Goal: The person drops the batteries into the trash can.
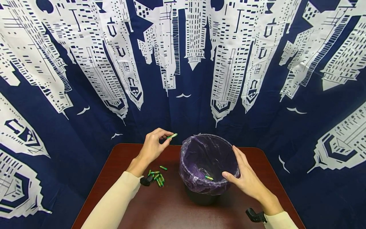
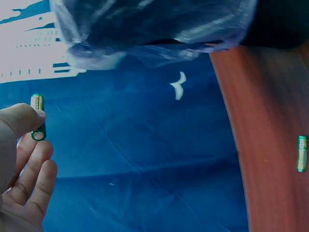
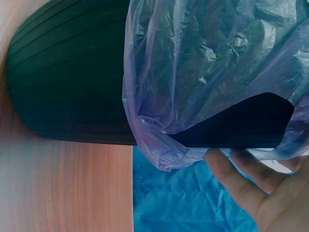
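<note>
My left hand [image 1: 152,144] pinches a small green and gold battery [image 1: 172,135] between thumb and fingers, to the left of the bin's mouth. In the left wrist view the same battery [image 2: 38,126] shows its flat end. On the table's left side lies a loose pile of similar batteries [image 1: 159,180]. A black trash bin [image 1: 201,198] with a purple plastic liner [image 1: 197,184] stands upright. Inside the bin's mouth another battery [image 1: 209,177] shows near the front rim. My right hand [image 1: 247,178] holds the right rim, thumb over the edge, fingers [image 3: 231,181] against the outside.
The reddish-brown table [image 1: 128,206] has rounded far corners. A dark blue curtain [image 1: 171,114] with white skyline prints hangs around its far and side edges. One battery [image 1: 163,167] lies slightly apart from the pile.
</note>
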{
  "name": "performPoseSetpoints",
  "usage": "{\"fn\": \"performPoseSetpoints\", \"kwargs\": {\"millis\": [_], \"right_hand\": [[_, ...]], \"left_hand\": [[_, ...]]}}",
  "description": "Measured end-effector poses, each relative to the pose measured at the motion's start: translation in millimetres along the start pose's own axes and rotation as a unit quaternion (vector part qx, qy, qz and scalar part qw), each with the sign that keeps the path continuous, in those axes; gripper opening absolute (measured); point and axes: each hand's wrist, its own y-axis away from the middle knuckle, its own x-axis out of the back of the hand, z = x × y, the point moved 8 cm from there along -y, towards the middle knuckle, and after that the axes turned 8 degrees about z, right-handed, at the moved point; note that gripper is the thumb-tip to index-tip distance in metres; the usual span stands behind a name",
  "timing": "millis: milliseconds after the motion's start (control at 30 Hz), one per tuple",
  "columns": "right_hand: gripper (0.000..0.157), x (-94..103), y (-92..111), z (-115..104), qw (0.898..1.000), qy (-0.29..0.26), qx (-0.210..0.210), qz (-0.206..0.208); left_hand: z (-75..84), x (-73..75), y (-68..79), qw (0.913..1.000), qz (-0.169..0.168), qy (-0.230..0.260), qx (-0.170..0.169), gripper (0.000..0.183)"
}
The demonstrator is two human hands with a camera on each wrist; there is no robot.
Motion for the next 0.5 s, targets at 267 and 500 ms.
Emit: {"fn": "performPoseSetpoints", "kwargs": {"millis": [267, 500], "right_hand": [[0.119, 0.6, 0, 0, 1.000, -0.001, -0.001, 0.000], [0.120, -0.2, 0, 1, 1.000, 0.001, 0.000, -0.001]], "left_hand": [[30.1, 2.0, -26.3, 0.9992, 0.001, 0.023, -0.033, 0.024], [50.2, -5.3, -42.8, 0.9979, -0.023, 0.042, -0.044, 0.022]]}}
